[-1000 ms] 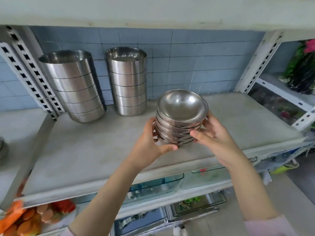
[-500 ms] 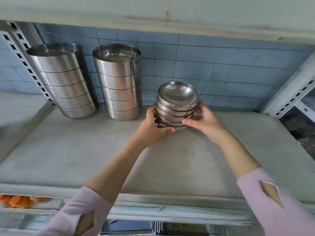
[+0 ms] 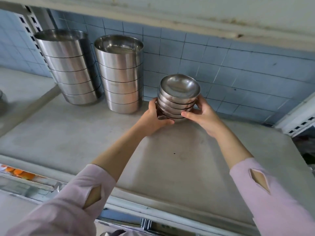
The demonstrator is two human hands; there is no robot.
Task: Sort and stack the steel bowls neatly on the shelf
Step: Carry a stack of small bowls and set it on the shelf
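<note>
Both left hand [image 3: 152, 118] and right hand [image 3: 202, 114] grip the bowl stack [image 3: 179, 97] between them at the shelf [image 3: 170, 159], probably wants a level set-down next.

Person's wearing a pale pinkish-lilac long-sleeve top [image 3: 42, 225]. The left sleeve [image 3: 68, 210] and right sleeve [image 3: 281, 206] are each showing a little diamond-shaped cutout [image 3: 92, 195] just back from the cuff, and they're ending partway up the forearms, leaving the left hand [image 3: 153, 118] and right hand [image 3: 203, 114] bare.
</note>
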